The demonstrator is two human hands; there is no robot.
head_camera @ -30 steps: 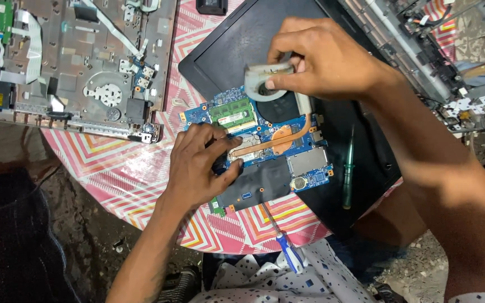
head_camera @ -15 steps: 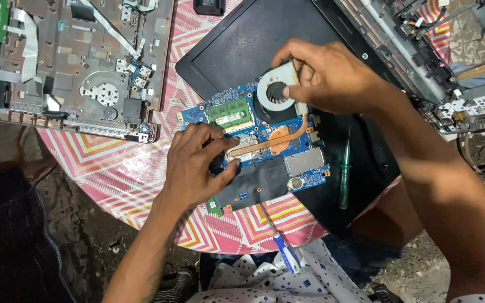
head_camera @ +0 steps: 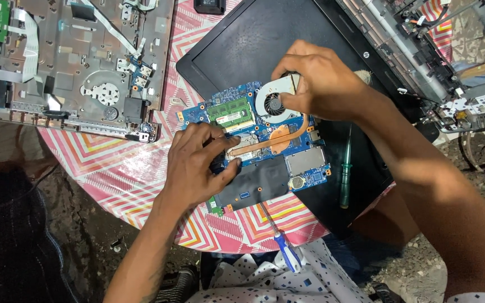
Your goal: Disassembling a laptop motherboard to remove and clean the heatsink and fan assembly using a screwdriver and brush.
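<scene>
Blue laptop motherboard (head_camera: 276, 163) lying on a black laptop lid panel (head_camera: 242, 50), itself on the table (head_camera: 113, 163) with its pink zigzag cloth. Left hand (head_camera: 200, 163) pressed flat on the board's left half, fingers spread and closed on nothing, fingertips near the copper heat pipe (head_camera: 279, 140). Right hand (head_camera: 321, 84) pinching the round cooling fan (head_camera: 270, 104) at the board's upper edge, fingers clamped on its rim. Green memory module (head_camera: 230, 112) just beside the fan. Green-handled screwdriver (head_camera: 345, 174) on the panel, right of the board; blue-handled screwdriver (head_camera: 282, 244) below the board. Stripped laptop base (head_camera: 68, 67) at upper left, another opened chassis (head_camera: 450, 67) at upper right.
</scene>
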